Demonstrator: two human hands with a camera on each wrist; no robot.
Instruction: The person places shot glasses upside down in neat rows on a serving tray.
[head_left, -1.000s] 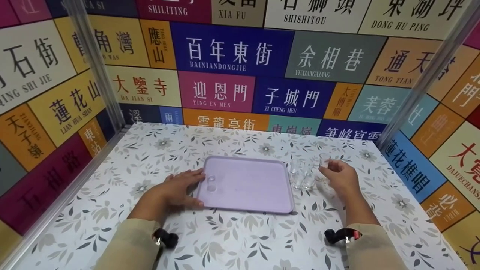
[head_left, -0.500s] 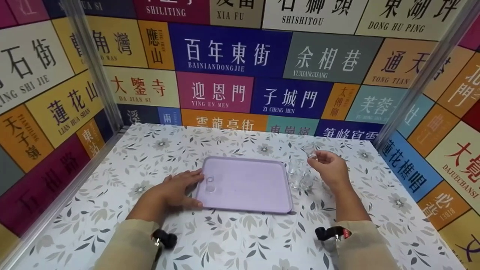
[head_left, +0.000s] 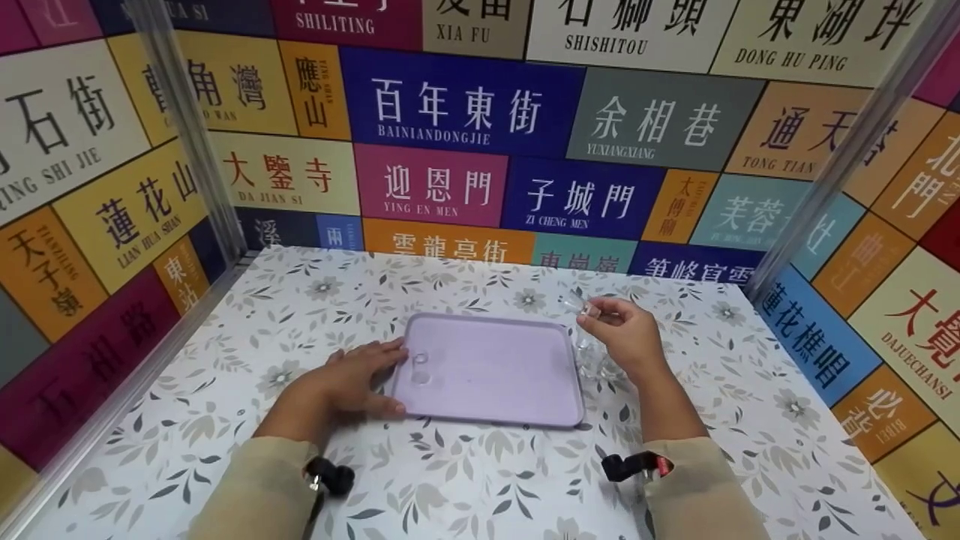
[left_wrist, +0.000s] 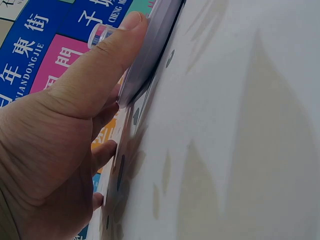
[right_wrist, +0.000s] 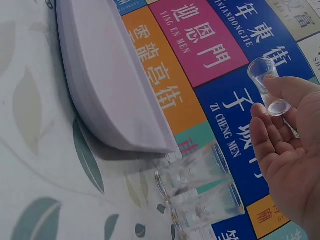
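Note:
My right hand (head_left: 621, 334) pinches a small clear shot glass (right_wrist: 269, 87) between thumb and fingers, raised and tilted near the tray's far right corner. On the table lies a lavender rectangular tray (head_left: 487, 367). Close to its left rim, one shot glass (head_left: 421, 369) stands on it; part of that glass (left_wrist: 98, 36) shows past the thumb in the left wrist view. My left hand (head_left: 349, 382) rests at the tray's left edge, fingers spread, with the thumb (left_wrist: 107, 55) lying along the rim.
Several more shot glasses (right_wrist: 192, 172) stand together just right of the tray, partly behind my right hand in the head view. A floral cloth (head_left: 465, 480) covers the table. Walls with coloured name panels (head_left: 465, 97) enclose the back and sides.
My right hand has carried the shot glass leftward toward the tray, and the glass has gone from upright to tilted. My left hand and the tray have stayed in place.

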